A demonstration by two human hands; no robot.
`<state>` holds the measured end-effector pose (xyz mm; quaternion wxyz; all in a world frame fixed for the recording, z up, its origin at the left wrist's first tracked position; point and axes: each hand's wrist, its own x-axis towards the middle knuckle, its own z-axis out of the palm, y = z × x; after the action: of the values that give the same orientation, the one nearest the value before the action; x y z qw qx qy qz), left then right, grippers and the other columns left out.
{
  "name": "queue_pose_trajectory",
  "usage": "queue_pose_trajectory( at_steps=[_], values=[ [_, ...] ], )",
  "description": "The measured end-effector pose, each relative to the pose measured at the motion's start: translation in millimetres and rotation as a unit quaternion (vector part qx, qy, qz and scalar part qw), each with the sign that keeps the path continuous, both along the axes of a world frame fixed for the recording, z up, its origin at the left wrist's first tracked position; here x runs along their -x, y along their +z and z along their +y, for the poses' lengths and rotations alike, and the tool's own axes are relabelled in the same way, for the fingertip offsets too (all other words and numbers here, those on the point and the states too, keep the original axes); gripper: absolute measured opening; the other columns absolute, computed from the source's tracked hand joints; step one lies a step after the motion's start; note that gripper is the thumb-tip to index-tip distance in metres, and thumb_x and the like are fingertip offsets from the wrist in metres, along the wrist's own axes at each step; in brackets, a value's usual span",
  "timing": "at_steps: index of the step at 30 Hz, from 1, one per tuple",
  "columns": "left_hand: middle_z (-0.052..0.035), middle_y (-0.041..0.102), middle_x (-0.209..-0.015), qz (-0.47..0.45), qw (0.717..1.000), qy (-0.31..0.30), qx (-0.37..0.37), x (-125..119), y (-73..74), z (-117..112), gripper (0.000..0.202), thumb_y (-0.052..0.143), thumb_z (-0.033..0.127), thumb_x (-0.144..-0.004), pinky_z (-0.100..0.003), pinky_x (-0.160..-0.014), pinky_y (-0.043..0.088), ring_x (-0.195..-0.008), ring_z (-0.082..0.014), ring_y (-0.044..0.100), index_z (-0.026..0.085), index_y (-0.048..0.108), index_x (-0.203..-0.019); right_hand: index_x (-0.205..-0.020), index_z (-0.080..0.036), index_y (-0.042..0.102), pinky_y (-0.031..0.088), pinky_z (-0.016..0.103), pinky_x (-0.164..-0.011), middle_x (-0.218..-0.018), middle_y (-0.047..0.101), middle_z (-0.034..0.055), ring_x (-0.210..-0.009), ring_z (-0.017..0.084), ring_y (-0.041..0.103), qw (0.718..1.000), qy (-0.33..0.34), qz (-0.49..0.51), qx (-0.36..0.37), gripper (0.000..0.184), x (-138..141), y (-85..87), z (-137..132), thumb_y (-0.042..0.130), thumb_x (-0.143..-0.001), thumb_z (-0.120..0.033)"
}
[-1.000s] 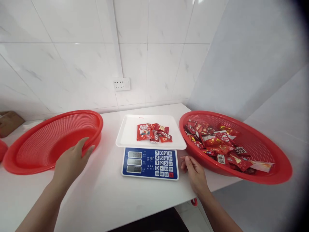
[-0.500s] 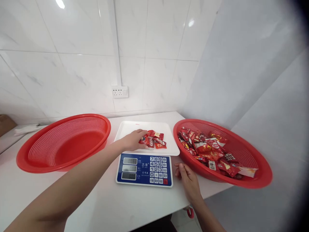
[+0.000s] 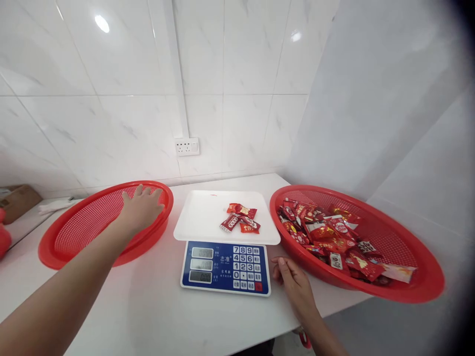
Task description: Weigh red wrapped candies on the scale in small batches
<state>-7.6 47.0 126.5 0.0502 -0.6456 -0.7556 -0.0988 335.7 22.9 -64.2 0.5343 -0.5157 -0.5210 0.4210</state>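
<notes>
My left hand (image 3: 143,207) is over the left red basket (image 3: 55,249), palm down with its fingers spread; the space under the palm is hidden. Several red-wrapped candies (image 3: 241,217) lie together on the right half of the white weighing tray (image 3: 196,217). That tray tops a digital scale with a blue keypad panel (image 3: 224,284). Beside the panel's right edge, my right hand (image 3: 295,284) rests with fingers loosely curled and apart, nothing visible in it. The right red basket (image 3: 426,277) holds a heap of wrapped candies (image 3: 330,235).
A tiled wall with a power socket (image 3: 187,147) stands behind the white table (image 3: 156,306). At the far left are a cardboard box (image 3: 22,200) and a red object (image 3: 3,235) cut by the frame. A grey-white panel borders the right side.
My left hand has left the candies on the tray and moved left over the left basket, its fingers now spread. Fewer candies lie on the tray. My right hand stays beside the scale.
</notes>
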Motion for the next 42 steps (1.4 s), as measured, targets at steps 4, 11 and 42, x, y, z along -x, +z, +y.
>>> queue_pose_trajectory(
  at_steps=[4, 11, 42],
  values=[
    [-0.0098, 0.058, -0.123, -0.055, 0.994, -0.085, 0.034, -32, -16.4, 3, 0.044, 0.035, 0.045, -0.086, -0.039, -0.088, 0.045, -0.11, -0.0251, 0.055, 0.019, 0.05, -0.12, -0.078, -0.019, 0.062, 0.04, 0.028, -0.05, -0.054, 0.052, 0.0001, -0.054, 0.017, 0.049, 1.0, 0.008, 0.002, 0.005, 0.046, 1, -1.2, 1, 0.051, -0.076, -0.064],
    [-0.007, 0.063, -0.107, -0.059, 0.967, -0.241, 0.051, -128, -63.1, 29, 0.03, 0.046, 0.031, -0.081, -0.033, -0.082, 0.046, -0.104, -0.0227, 0.055, 0.022, 0.053, -0.108, -0.079, -0.018, 0.061, 0.04, 0.028, -0.051, -0.055, 0.051, -0.0007, -0.054, 0.016, 0.048, 1.0, -0.006, -0.001, -0.006, 0.046, -1, -3.4, -1, 0.05, -0.077, -0.063],
    [-0.0085, 0.06, -0.112, 0.001, 0.986, -0.163, 0.018, -69, -33.6, 55, 0.031, 0.036, 0.011, -0.082, -0.034, -0.087, 0.045, -0.107, -0.0207, 0.054, 0.02, 0.061, -0.098, -0.077, -0.019, 0.063, 0.043, 0.029, -0.051, -0.053, 0.053, 0.0005, -0.052, 0.017, 0.051, 1.0, 0.008, -0.009, -0.002, 0.049, 0, 4.1, -3, 0.05, -0.074, -0.066]
  ],
)
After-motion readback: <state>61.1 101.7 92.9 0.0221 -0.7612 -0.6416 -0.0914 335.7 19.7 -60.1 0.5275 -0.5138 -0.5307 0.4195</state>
